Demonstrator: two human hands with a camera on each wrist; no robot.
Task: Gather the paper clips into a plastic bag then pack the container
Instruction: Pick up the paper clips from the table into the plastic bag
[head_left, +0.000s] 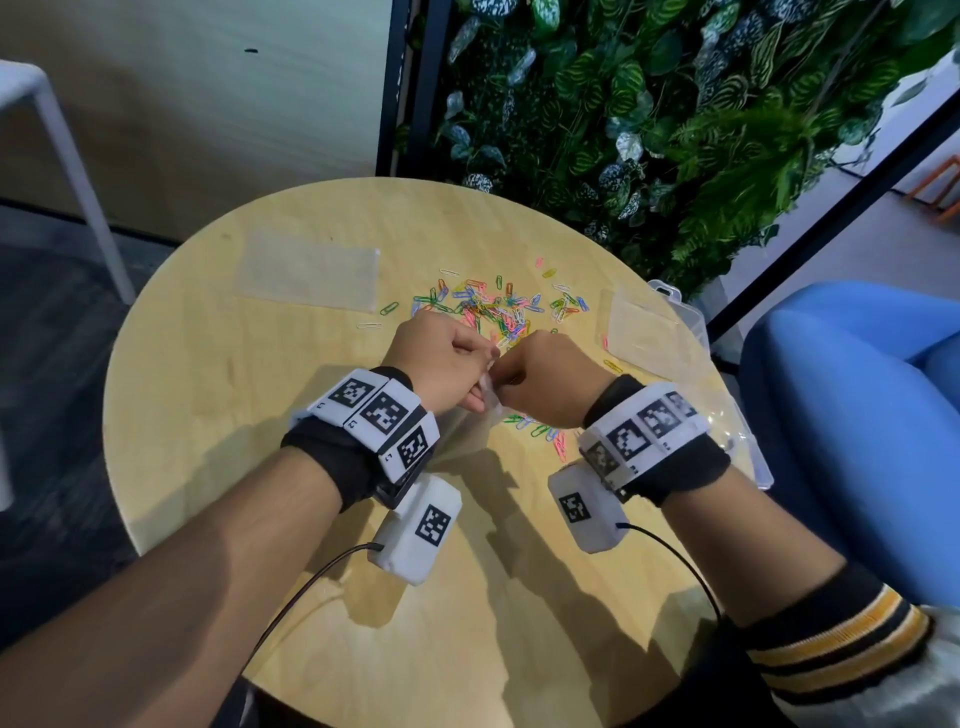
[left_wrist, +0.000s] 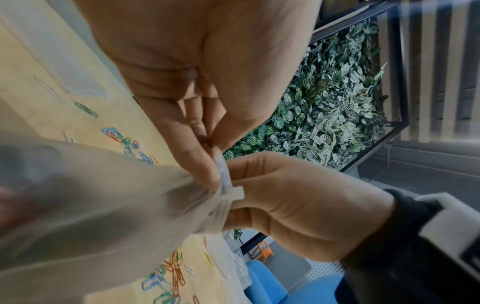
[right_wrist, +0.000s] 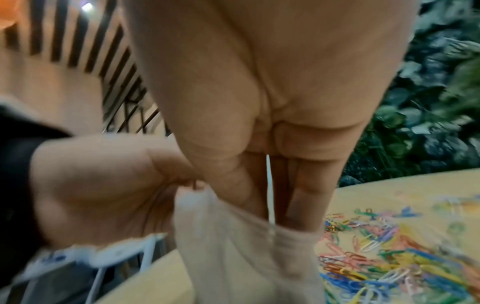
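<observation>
I see both hands, left hand (head_left: 449, 358) and right hand (head_left: 545, 376), pinching the plastic bag (left_wrist: 109, 201) mouth just before the paper clips (head_left: 498, 306); only the wrist views show the bag hanging above the desk (head_left: 260, 467).

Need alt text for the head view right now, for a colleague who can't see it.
Both hands, left hand and right hand, pinch the top of a clear plastic bag above a round wooden table. Coloured paper clips lie scattered beyond, an open clear container at right.

Bare worktop (head_left: 467, 597) open on the near side beneath both forearms, paper clips (head_left: 498, 306) strewn across the centre, flat plastic bag (head_left: 311, 270) far left, clear container (head_left: 691, 353) at right edge, plant wall (head_left: 675, 104) closing the far side
</observation>
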